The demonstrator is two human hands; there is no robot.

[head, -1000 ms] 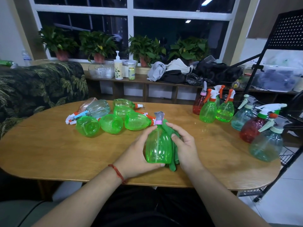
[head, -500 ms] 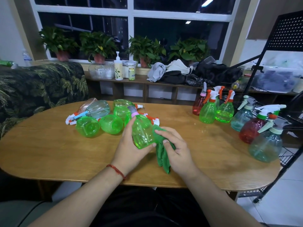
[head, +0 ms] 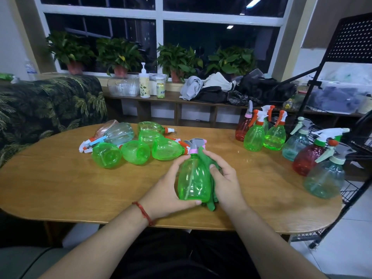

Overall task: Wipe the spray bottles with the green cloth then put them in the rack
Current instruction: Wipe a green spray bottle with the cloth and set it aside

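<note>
In the middle of the frame, the left hand (head: 167,190) had its fingers round a green bottle (head: 193,178) over the desk (head: 60,188). The right hand (head: 225,182) fingers held the cloth (head: 210,204) on it. Lying bottles (head: 136,152) at upper left likely needed wiping. Standing bottles (head: 255,135) at right were beside the rack (head: 352,188).

The left hand (head: 169,190) cups the translucent green plastic spray bottle (head: 193,182) from the left, fingers (head: 196,202) curled beneath. The right hand (head: 225,178) clasps its right side.
</note>
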